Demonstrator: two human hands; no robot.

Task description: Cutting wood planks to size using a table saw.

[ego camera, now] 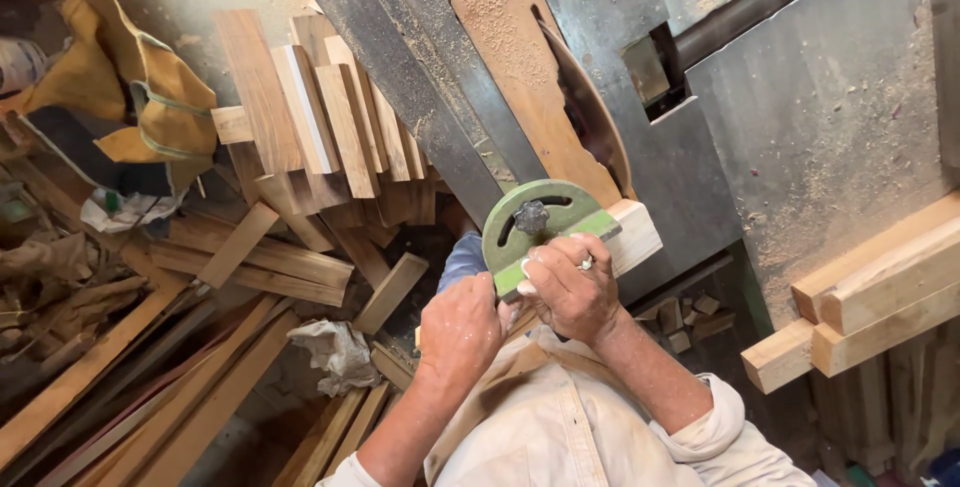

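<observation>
We see a pale wood block (634, 234) lying on the near edge of the saw table (820, 117), pressed against the face of a green mitre gauge (543, 227). Our right hand (572, 287) is curled shut over the gauge's near edge and the block's end, a ring on one finger. Our left hand (460, 332) sits just beside it, fingers closed toward the gauge's lower corner; what it grips is hidden, possibly the gauge's bar. A black knob (531, 216) stands in the gauge's curved slot. Just beyond the block the saw blade (590, 107) rises through a dusty brown insert (520, 67). Sawdust lies over the steel top. At the table's right edge rest several square timbers (870, 297). To the left, below table height, cut boards (320, 117) are stacked, with long offcuts (150, 367) on the floor, a crumpled rag (335, 352) and a yellow leather apron (130, 87)
</observation>
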